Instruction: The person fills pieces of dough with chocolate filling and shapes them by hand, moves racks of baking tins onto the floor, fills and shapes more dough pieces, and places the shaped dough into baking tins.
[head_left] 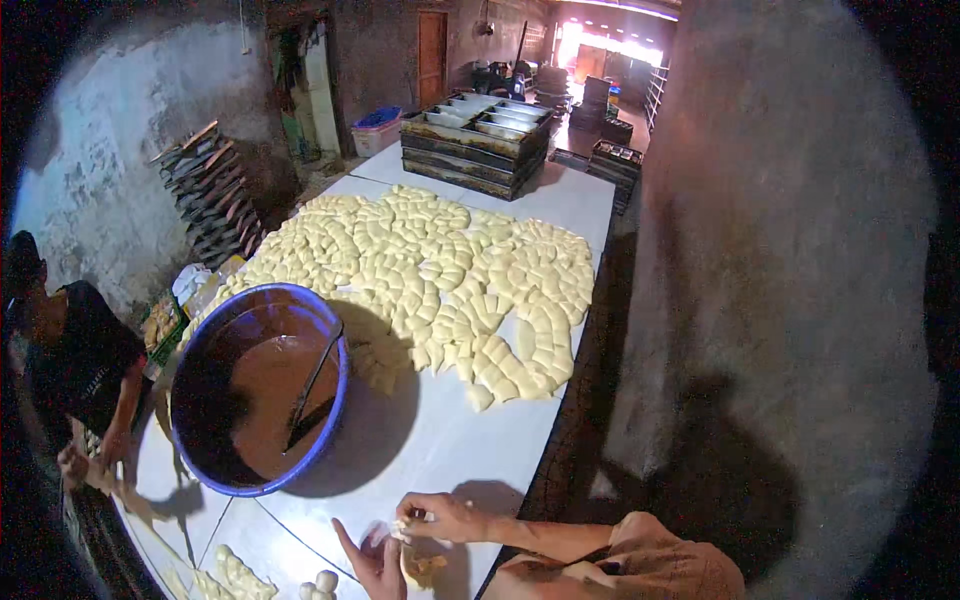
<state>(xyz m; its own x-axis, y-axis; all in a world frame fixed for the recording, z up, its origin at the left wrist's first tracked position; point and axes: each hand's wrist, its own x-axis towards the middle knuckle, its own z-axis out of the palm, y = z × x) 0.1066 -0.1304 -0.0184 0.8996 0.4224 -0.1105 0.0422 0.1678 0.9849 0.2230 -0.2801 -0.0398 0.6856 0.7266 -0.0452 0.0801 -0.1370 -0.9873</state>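
Note:
My right hand [441, 516] is closed, its thumb and fingers pinching a small pale piece of dough [402, 529]. Just left of it, my left hand [380, 572] is open, one digit stretched out to the left and its other fingers close to the dough piece. Beside the hands on the white table lies a yellowish-brown item [426, 568] that I cannot make out. Small round dough balls [322, 584] sit left of my left hand, near a cluster of pale dough pieces [238, 576]. Many cut dough pieces [430, 260] cover the table's far part.
A large blue basin [340, 400] of brown mixture stands on the table [450, 425], a dark utensil [310, 395] leaning inside. Stacked metal baking pans [475, 150] stand at the far end. Another person [85, 360] works at the left edge. A bare wall [790, 300] runs along the right.

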